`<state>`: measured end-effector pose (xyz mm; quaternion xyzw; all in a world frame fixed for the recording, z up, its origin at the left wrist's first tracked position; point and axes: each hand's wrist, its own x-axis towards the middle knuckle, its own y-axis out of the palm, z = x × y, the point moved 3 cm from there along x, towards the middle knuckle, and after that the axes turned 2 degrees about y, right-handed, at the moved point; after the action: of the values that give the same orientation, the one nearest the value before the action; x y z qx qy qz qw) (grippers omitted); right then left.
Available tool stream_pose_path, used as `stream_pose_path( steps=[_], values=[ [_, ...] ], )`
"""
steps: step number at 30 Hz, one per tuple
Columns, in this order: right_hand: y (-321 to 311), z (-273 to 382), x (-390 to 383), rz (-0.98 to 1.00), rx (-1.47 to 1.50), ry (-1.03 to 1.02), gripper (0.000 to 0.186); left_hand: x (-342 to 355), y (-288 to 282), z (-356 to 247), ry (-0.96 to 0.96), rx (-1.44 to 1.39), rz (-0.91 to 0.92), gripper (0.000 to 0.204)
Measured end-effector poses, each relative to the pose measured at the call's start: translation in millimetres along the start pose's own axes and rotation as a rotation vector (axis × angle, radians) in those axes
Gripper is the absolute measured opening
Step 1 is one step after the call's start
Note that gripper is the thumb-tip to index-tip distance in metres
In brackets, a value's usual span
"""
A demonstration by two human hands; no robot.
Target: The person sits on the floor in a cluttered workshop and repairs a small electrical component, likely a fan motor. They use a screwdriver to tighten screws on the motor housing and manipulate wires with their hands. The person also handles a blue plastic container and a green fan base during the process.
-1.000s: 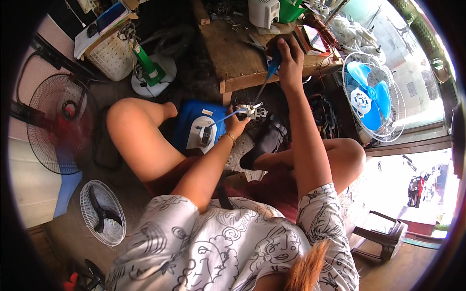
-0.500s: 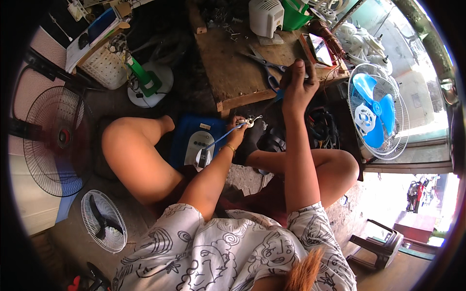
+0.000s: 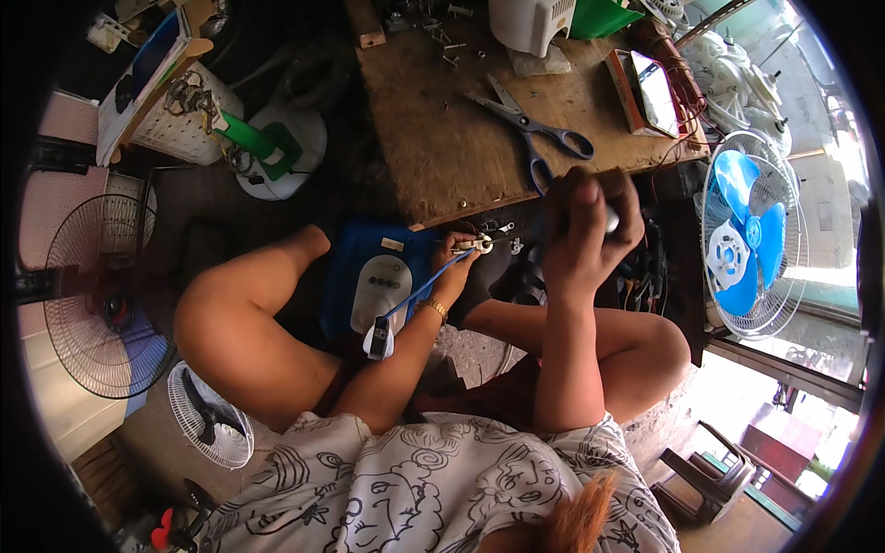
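My left hand [image 3: 454,269], wearing a gold bracelet, is closed around a small cream-coloured part [image 3: 481,244] with metal bits on it. A blue cord [image 3: 419,288] runs from beside that part down to a white piece with a black block [image 3: 380,339], lying against a blue base with a pale panel [image 3: 385,276]. My right hand [image 3: 593,230] is closed on a screwdriver [image 3: 612,219], whose handle end shows between the fingers. Its thin shaft points toward the cream part; whether the tip touches it I cannot tell.
Scissors [image 3: 530,129] lie on the wooden table [image 3: 424,147] ahead, near a red box [image 3: 645,97] and loose screws. A blue-bladed fan [image 3: 751,230] stands at right. Fan cages [image 3: 101,295] are at left. A green and white stand [image 3: 277,152] is at far left.
My right hand has come down and nearer, with the screwdriver now more level toward the cream part. My left hand keeps its hold. The view has shifted a little.
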<state>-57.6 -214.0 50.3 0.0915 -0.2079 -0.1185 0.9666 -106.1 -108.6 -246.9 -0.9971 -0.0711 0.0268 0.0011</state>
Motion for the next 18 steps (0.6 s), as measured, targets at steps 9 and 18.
stream_pose_path(
  steps=[9, 18],
  values=[
    [0, -16, 15, 0.572, 0.427, 0.204, 0.056, 3, -4, 9, -0.062, 0.003, 0.051, 0.027],
    [-18, -7, -7, 0.228, 0.096, 0.041, 0.063, -5, -6, 4, -0.073, 0.043, -0.018, 0.045]
  ],
)
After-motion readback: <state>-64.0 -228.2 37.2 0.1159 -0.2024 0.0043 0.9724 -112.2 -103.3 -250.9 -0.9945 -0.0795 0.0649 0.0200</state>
